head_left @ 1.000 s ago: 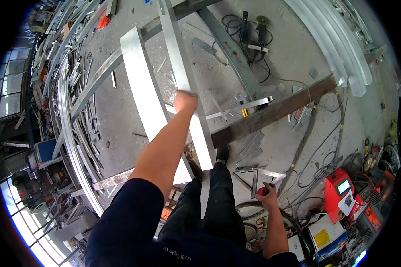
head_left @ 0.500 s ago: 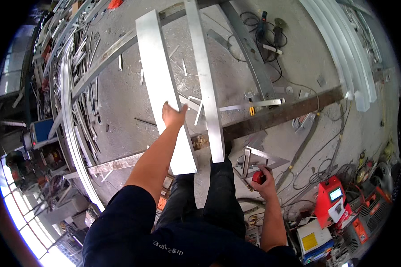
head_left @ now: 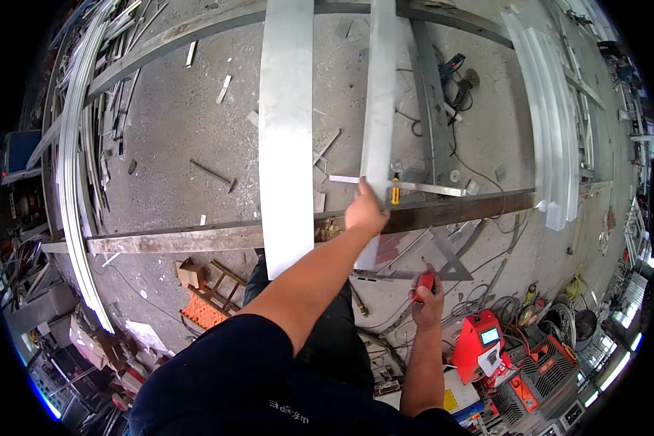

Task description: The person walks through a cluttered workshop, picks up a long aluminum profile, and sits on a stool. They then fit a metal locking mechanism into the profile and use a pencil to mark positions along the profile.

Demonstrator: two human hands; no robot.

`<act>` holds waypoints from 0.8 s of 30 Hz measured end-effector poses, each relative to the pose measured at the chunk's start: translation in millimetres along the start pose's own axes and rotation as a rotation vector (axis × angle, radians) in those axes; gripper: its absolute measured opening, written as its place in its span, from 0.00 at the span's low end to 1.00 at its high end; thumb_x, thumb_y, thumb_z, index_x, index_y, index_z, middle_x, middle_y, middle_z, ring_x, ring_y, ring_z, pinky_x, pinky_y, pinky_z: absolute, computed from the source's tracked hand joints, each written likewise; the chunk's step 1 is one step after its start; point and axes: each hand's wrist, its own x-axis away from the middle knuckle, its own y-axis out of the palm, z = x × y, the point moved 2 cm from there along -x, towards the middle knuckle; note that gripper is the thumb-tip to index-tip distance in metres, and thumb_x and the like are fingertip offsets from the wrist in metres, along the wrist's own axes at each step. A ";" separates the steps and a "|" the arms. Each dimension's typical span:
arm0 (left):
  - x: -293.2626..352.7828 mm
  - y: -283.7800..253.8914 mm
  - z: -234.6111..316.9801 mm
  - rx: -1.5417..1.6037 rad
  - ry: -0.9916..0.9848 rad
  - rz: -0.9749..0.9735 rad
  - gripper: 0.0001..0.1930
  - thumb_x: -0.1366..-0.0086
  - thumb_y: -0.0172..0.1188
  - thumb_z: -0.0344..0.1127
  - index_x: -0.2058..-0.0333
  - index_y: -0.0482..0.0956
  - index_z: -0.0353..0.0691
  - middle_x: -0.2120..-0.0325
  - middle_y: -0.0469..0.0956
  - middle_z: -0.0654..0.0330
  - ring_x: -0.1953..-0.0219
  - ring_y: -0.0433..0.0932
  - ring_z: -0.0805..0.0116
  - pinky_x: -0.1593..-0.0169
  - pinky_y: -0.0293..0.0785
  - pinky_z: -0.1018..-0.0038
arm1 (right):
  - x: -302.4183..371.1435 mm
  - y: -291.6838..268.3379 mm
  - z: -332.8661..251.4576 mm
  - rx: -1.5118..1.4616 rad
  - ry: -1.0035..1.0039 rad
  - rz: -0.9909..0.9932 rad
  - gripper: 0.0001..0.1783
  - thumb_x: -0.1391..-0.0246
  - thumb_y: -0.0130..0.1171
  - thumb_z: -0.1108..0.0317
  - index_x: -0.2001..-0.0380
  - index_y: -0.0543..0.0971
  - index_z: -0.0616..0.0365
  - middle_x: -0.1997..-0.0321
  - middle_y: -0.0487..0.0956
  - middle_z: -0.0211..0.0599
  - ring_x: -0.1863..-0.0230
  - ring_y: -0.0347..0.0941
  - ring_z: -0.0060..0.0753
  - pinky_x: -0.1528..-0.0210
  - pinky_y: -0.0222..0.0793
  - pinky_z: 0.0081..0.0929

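Two long, dull grey-brown metal beams, one far point(head_left: 174, 34) and one near point(head_left: 472, 213), lie crosswise beneath a broad, flat, silver metal panel point(head_left: 286, 131) in a workshop, the panel just left of a worker's left hand point(head_left: 366, 211). Parallel to it and apart, a narrower silver metal bar point(head_left: 378, 94) runs under that hand close to its near end. The left hand lies across the bar; how firmly the fingers close cannot be told, their undersides being hidden. Lower and to the right, apart from the left, the right hand point(head_left: 428, 306) is wrapped around a compact red tape measure point(head_left: 424, 282).

The panel is pale and smooth, its long edges bowed slightly by the lens. The bar is duller, with straight sides. The tape measure shows a rounded red case with dark parts.

Counted by size: two beams, one panel, one bar, one boxy red machine point(head_left: 472, 349) with a lit screen, one grey triangular metal frame point(head_left: 456, 273) just beyond the right hand, one yellow-and-dark tool point(head_left: 395, 193) right of the bar, one tape measure.
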 end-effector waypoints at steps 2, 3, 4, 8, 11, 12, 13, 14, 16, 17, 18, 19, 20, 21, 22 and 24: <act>-15.4 -10.5 -37.4 0.057 -0.020 -0.013 0.50 0.53 0.72 0.42 0.38 0.52 0.28 0.50 0.74 0.38 0.54 0.79 0.43 0.50 0.76 0.57 | 9.7 -7.0 3.7 -0.001 0.022 0.023 0.39 0.60 0.64 0.72 0.39 0.68 0.63 0.63 0.74 0.35 0.70 0.72 0.27 0.70 0.73 0.23; -24.4 -18.3 -63.4 0.212 0.026 0.016 0.47 0.54 0.72 0.40 0.40 0.55 0.28 0.54 0.76 0.40 0.55 0.80 0.45 0.51 0.76 0.58 | 14.5 -9.1 2.0 0.008 0.044 0.043 0.39 0.61 0.63 0.74 0.39 0.68 0.63 0.62 0.74 0.36 0.70 0.72 0.27 0.70 0.72 0.23; -35.4 -27.7 -86.6 0.364 0.072 0.042 0.45 0.54 0.73 0.38 0.42 0.57 0.28 0.57 0.78 0.41 0.55 0.80 0.48 0.51 0.77 0.60 | 16.1 -9.7 -0.9 0.004 0.045 0.048 0.40 0.61 0.63 0.74 0.39 0.68 0.63 0.62 0.74 0.36 0.70 0.72 0.27 0.70 0.72 0.23; -54.4 -39.1 -101.1 0.545 0.003 -0.049 0.39 0.53 0.74 0.34 0.47 0.61 0.28 0.54 0.76 0.43 0.55 0.79 0.54 0.52 0.77 0.63 | 19.2 -25.1 5.1 -0.031 0.055 0.053 0.40 0.60 0.64 0.73 0.39 0.68 0.62 0.62 0.73 0.34 0.67 0.71 0.26 0.70 0.71 0.23; -63.4 -14.8 -88.3 0.708 -0.021 -0.219 0.39 0.51 0.74 0.30 0.45 0.59 0.28 0.53 0.75 0.46 0.54 0.78 0.55 0.50 0.76 0.61 | 15.3 -36.7 7.5 -0.052 0.046 0.030 0.38 0.59 0.68 0.71 0.40 0.69 0.60 0.62 0.73 0.33 0.64 0.72 0.27 0.70 0.73 0.24; -55.6 -14.8 -69.5 0.654 -0.035 -0.235 0.41 0.51 0.75 0.31 0.44 0.57 0.29 0.52 0.74 0.46 0.53 0.78 0.55 0.48 0.75 0.62 | 13.9 -40.5 5.4 -0.041 0.045 0.034 0.38 0.59 0.68 0.71 0.40 0.69 0.60 0.62 0.73 0.34 0.64 0.72 0.27 0.70 0.73 0.24; -69.5 2.1 -74.6 0.659 -0.012 -0.250 0.40 0.51 0.75 0.31 0.44 0.58 0.29 0.52 0.75 0.46 0.52 0.77 0.56 0.48 0.75 0.63 | 11.5 -44.5 3.4 -0.028 0.045 0.036 0.38 0.59 0.68 0.71 0.40 0.69 0.61 0.62 0.73 0.34 0.64 0.72 0.26 0.70 0.73 0.24; -80.5 14.0 -77.0 0.666 0.010 -0.263 0.40 0.50 0.74 0.30 0.44 0.59 0.29 0.52 0.76 0.47 0.52 0.77 0.57 0.47 0.74 0.63 | 6.5 -49.3 3.5 0.022 0.034 0.023 0.39 0.59 0.68 0.71 0.40 0.69 0.61 0.62 0.73 0.34 0.64 0.72 0.26 0.70 0.73 0.24; -81.6 12.3 -56.3 0.482 0.022 -0.286 0.37 0.49 0.73 0.32 0.45 0.61 0.28 0.53 0.77 0.45 0.51 0.77 0.56 0.46 0.74 0.63 | -3.6 -58.8 6.1 0.118 0.014 0.008 0.40 0.60 0.69 0.70 0.40 0.69 0.62 0.62 0.73 0.34 0.64 0.71 0.25 0.69 0.72 0.23; -79.2 10.3 -49.8 0.389 0.027 -0.292 0.36 0.48 0.72 0.33 0.45 0.63 0.28 0.53 0.77 0.45 0.50 0.77 0.55 0.46 0.73 0.63 | -7.4 -60.5 3.8 0.244 0.015 0.019 0.41 0.61 0.69 0.70 0.40 0.69 0.63 0.58 0.74 0.35 0.61 0.71 0.25 0.63 0.71 0.23; -79.6 10.9 -56.2 0.229 0.093 -0.252 0.35 0.48 0.71 0.35 0.46 0.64 0.27 0.54 0.77 0.43 0.50 0.77 0.52 0.46 0.73 0.63 | -13.0 -48.4 -9.1 0.375 0.018 0.012 0.42 0.62 0.69 0.70 0.40 0.69 0.64 0.55 0.74 0.35 0.58 0.72 0.26 0.57 0.70 0.23; -81.9 10.7 -62.1 0.059 0.162 -0.217 0.34 0.47 0.70 0.37 0.46 0.65 0.27 0.54 0.78 0.42 0.50 0.77 0.50 0.46 0.73 0.62 | -19.7 -38.7 -17.7 0.499 0.016 0.012 0.43 0.63 0.69 0.70 0.39 0.69 0.65 0.52 0.74 0.36 0.54 0.72 0.27 0.51 0.69 0.23; -82.5 9.7 -69.6 -0.109 0.228 -0.181 0.33 0.46 0.69 0.39 0.46 0.66 0.26 0.55 0.78 0.41 0.50 0.77 0.48 0.45 0.73 0.61 | -30.9 -37.9 -14.1 0.532 0.039 -0.021 0.43 0.63 0.69 0.70 0.40 0.69 0.65 0.51 0.74 0.36 0.54 0.72 0.28 0.50 0.69 0.24; -67.1 -2.0 -59.8 -0.160 0.315 -0.165 0.32 0.44 0.65 0.42 0.46 0.67 0.26 0.52 0.75 0.38 0.48 0.75 0.43 0.44 0.71 0.59 | -44.3 -41.6 0.8 0.546 0.060 -0.031 0.42 0.64 0.70 0.70 0.40 0.69 0.65 0.50 0.74 0.37 0.53 0.73 0.29 0.50 0.69 0.25; -52.5 -15.7 -62.6 -0.155 0.349 -0.107 0.32 0.43 0.65 0.42 0.45 0.67 0.27 0.50 0.74 0.39 0.47 0.74 0.43 0.43 0.70 0.59 | -56.7 -37.6 7.1 0.565 0.083 -0.059 0.42 0.64 0.70 0.70 0.40 0.69 0.65 0.49 0.74 0.37 0.53 0.73 0.29 0.49 0.70 0.25; -27.7 -42.2 -78.9 -0.148 0.429 0.007 0.32 0.43 0.65 0.42 0.44 0.67 0.29 0.48 0.73 0.41 0.45 0.72 0.45 0.42 0.69 0.59 | -76.5 8.4 -13.1 0.634 0.114 -0.106 0.41 0.63 0.71 0.68 0.41 0.71 0.65 0.50 0.76 0.38 0.53 0.74 0.31 0.49 0.70 0.26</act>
